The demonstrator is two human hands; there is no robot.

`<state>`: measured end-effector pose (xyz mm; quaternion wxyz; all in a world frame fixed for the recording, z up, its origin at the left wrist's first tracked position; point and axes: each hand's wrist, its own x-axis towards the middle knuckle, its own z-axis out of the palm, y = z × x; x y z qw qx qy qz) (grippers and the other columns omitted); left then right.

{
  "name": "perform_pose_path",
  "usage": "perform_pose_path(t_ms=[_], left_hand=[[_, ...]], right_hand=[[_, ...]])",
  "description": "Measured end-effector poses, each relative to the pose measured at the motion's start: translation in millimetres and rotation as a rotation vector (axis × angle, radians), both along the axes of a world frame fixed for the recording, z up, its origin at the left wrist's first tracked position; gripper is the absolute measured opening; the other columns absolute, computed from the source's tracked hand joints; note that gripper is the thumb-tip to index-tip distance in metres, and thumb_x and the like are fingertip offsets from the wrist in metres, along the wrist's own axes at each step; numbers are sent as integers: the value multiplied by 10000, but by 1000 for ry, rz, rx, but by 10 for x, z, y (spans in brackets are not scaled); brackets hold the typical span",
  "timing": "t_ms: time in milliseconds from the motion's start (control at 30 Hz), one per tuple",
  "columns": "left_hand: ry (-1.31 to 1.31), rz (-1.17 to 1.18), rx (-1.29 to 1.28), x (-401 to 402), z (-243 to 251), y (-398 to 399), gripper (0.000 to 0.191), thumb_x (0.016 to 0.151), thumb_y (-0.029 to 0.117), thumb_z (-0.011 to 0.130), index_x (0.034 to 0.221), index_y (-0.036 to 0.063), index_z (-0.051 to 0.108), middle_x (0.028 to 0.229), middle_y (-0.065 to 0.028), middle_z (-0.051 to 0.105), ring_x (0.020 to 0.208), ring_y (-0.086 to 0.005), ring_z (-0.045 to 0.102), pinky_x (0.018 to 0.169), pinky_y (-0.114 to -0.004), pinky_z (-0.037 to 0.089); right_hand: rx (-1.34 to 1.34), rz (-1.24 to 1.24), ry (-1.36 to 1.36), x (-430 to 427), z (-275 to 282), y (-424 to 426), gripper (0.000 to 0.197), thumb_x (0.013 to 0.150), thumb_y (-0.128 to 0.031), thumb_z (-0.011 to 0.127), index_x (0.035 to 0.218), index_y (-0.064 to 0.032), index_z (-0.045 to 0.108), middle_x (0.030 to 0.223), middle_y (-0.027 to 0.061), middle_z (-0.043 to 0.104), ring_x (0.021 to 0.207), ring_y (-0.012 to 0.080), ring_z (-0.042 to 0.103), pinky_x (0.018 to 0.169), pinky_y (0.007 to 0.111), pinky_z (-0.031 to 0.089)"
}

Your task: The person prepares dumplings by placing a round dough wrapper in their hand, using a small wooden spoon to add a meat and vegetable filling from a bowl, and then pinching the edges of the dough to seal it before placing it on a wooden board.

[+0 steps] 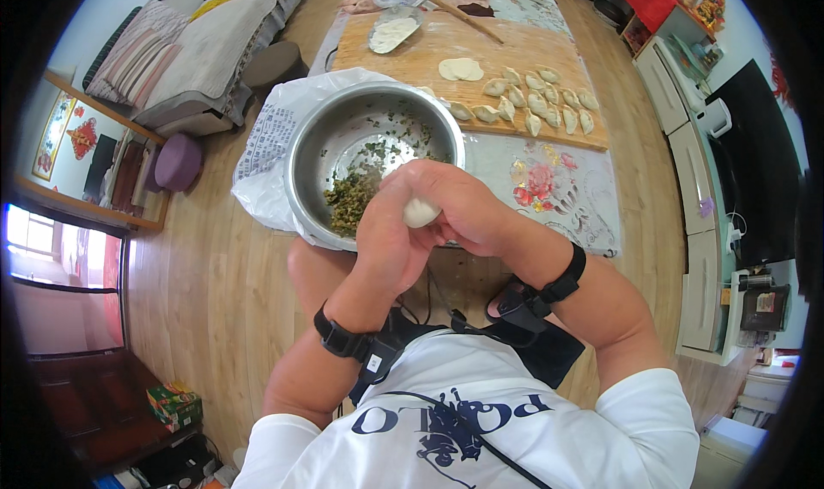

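My left hand (391, 234) and my right hand (454, 199) meet over the near rim of a steel bowl (297, 160), both closed around one pale dumpling (421, 212). Most of the dumpling and several fingertips are hidden by the hands. Inside the bowl, chopped green-brown filling (347, 202) is heaped on the near left, and loose bits cling to the far wall. Beyond the bowl, several shaped dumplings (535, 102) sit in loose rows on a wooden board (399, 67). A flat dough wrapper (461, 69) lies on the board to their left.
A dish of flour (394, 35) stands on the board's far left, and a rolling pin (450, 11) lies across its far end. White plastic (264, 186) spreads under the bowl. A flowered tablecloth (547, 193) covers the table at right. Stools (275, 63) and a sofa (212, 51) stand left.
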<state>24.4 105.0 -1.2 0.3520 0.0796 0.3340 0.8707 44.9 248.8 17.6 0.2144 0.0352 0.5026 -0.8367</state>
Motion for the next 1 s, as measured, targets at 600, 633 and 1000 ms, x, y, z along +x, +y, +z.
perform_pose_path(t_ms=[600,633,1000], left_hand=[[1488,218,-908,98,450,63,719,858,294,752,1430,-41,473,1212,-180,600,1109,-368,591,957,-467,487],[1763,214,-1069,99,460,92,831,779,292,831,1444,-46,466,1221,-203,587,1152,-409,554,1005,-497,448],[1234,200,-1042,-188,200,-451,344,911,34,661,1252,-7,639,1112,-141,662,1012,-245,653,922,-346,518]], right_hand=[[-11,-196,5,289,119,397,479,1035,-381,636,1360,-52,511,1144,48,623,908,107,632,639,251,511],[5,-162,4,312,118,407,475,1018,-345,677,1354,-55,508,1128,51,619,891,104,631,627,256,509],[1396,-214,517,-636,-194,1694,231,969,-224,664,1073,-18,674,880,162,686,751,305,658,706,411,521]])
